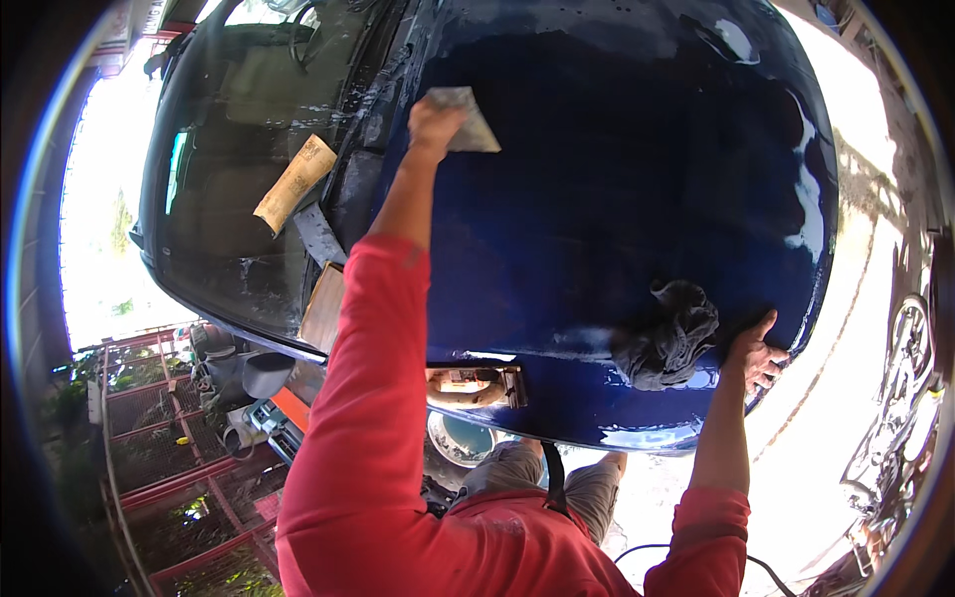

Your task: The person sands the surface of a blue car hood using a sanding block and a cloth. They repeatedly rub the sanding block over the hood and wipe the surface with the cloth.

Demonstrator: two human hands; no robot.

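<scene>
My left hand (435, 124) grips a flat grey sheet (472, 119) against the upper-left part of a dark blue car hood (587, 199), my arm stretched out. My right hand (758, 353) rests at the hood's lower right edge with its fingers apart and holds nothing. A crumpled dark cloth (668, 338) lies on the paint just left of it. Under my left arm's side of the hood, near its lower edge, is a tan and metal object (468, 387), partly hidden.
The windscreen (239, 129) carries a yellowish paper piece (293, 184), a grey strip (318, 235) and a wooden piece (322, 308). Below the car are a bucket (458, 438) and an orange-and-teal tool (279, 423). A red mesh rack (169, 448) stands left; coiled hoses (895, 398) lie right.
</scene>
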